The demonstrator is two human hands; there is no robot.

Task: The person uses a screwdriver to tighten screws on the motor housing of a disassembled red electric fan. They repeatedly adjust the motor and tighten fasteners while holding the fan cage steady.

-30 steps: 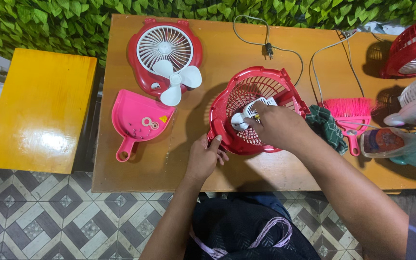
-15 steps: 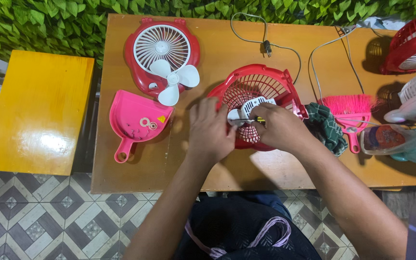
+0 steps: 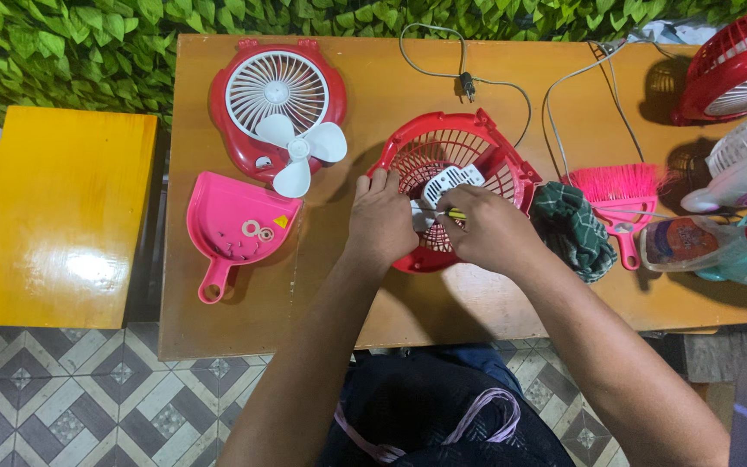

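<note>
A red fan grille shell [image 3: 469, 147] lies on the wooden table [image 3: 373, 78] with a white motor housing [image 3: 448, 182] in its middle. My left hand [image 3: 380, 220] rests on the shell's left rim and grips it. My right hand [image 3: 488, 229] is closed around a thin yellow-handled tool [image 3: 454, 214], whose tip meets the white housing. To the left lies a red fan front [image 3: 275, 104] with a loose white blade [image 3: 299, 151] on it.
A pink dustpan [image 3: 235, 227] holds small washers and screws. A green cloth [image 3: 574, 229], a pink brush [image 3: 616, 195], more fans [image 3: 737, 69] and a bottle [image 3: 693, 242] crowd the right side. A cord with a plug [image 3: 467, 85] trails at the back. A yellow stool [image 3: 54, 216] stands left.
My left hand has come up from the table's front edge onto the red shell's left rim. My right hand stays at the white housing with the tool.
</note>
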